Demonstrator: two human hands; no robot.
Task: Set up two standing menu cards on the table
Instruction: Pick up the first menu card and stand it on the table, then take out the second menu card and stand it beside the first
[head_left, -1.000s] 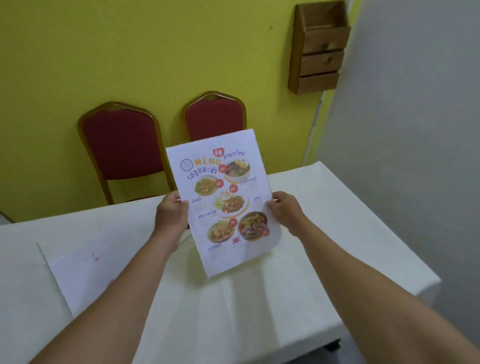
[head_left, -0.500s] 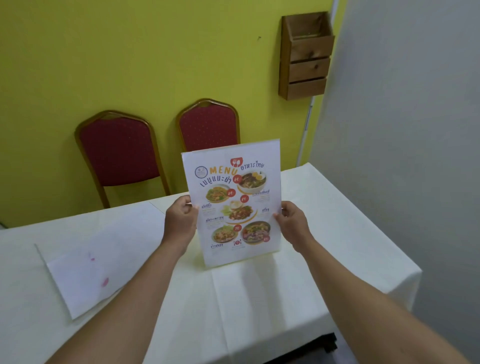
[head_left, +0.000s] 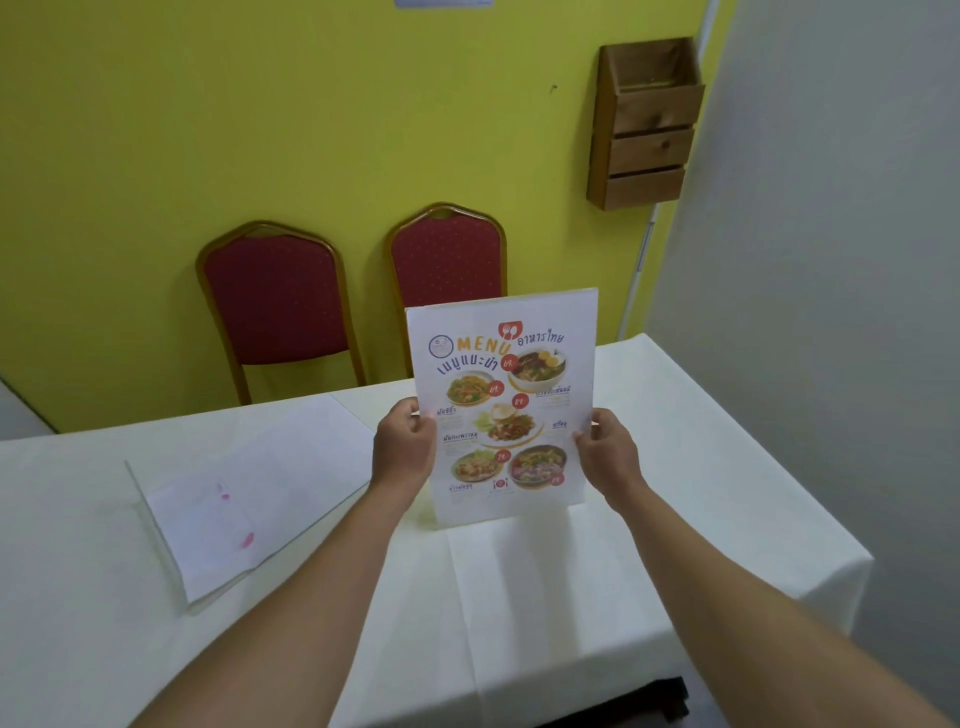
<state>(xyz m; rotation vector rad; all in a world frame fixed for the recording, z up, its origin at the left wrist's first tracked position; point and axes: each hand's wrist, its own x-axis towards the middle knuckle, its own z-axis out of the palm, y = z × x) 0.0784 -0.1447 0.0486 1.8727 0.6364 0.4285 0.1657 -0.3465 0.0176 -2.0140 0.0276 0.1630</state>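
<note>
A printed menu card with food photos stands upright, its bottom edge resting on the white tablecloth right of centre. My left hand grips its left edge and my right hand grips its right edge. A second menu card in a clear holder lies flat on the table to the left, blank side up with pink marks showing.
Two red padded chairs stand behind the table against the yellow wall. A wooden wall rack hangs at upper right. A grey wall runs along the right, close to the table's right edge.
The menu card went from tilted and lifted above the table to upright with its bottom edge on the cloth. Both hands stayed on its side edges.
</note>
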